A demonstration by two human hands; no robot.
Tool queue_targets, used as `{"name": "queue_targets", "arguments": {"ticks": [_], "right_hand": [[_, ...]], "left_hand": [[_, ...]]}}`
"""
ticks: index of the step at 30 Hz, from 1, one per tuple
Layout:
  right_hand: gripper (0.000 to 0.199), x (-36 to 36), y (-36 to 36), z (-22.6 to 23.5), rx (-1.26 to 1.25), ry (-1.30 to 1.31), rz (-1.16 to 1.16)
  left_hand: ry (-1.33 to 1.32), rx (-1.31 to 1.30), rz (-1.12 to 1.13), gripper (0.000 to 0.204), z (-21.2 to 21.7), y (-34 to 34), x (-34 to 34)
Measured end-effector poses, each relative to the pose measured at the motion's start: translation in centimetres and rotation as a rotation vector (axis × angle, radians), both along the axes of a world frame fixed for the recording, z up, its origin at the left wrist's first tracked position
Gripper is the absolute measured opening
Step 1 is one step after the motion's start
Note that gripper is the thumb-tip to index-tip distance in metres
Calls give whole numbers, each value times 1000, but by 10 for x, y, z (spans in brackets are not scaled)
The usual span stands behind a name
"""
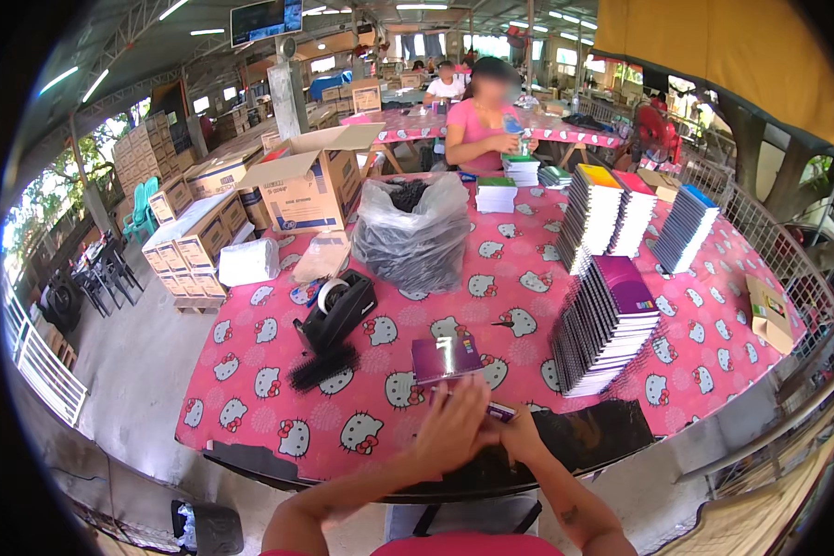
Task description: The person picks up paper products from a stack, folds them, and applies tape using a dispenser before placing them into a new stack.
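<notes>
A purple-covered notebook [445,358] lies on the pink patterned tablecloth just beyond my hands. My left hand [454,424] reaches over the near side of that notebook with its fingers stretched out, slightly blurred. Close beside it, my right hand [521,435] is closed at the edge of a second dark purple notebook [501,410], mostly hidden under my hands. To the right stands a tall stack of purple spiral notebooks [607,324]. Left of my hands are a black tape dispenser [338,310] and a bundle of black spiral coils [322,368].
A clear plastic bag [410,236] of black coils stands mid-table, beside an open cardboard box [308,181]. Yellow [591,213], pink [632,218] and blue [686,229] notebook stacks stand at the right. Across the table, a person [482,120] handles a notebook near green-covered stacks [497,195].
</notes>
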State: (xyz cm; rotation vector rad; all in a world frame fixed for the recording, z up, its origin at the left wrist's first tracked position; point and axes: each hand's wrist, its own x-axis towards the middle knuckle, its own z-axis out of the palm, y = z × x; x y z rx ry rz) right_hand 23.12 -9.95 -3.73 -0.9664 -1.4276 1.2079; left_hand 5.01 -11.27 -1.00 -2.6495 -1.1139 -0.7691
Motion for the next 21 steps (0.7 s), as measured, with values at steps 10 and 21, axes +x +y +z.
{"name": "queue_targets", "arguments": {"ticks": [10, 21], "right_hand": [[23, 5, 16, -39, 46, -27, 89], [34, 12, 25, -58, 107, -96, 19]], "left_hand": [[-23, -155, -127, 53, -9, 38, -6], [-144, -143, -75, 40, -13, -1, 6]]}}
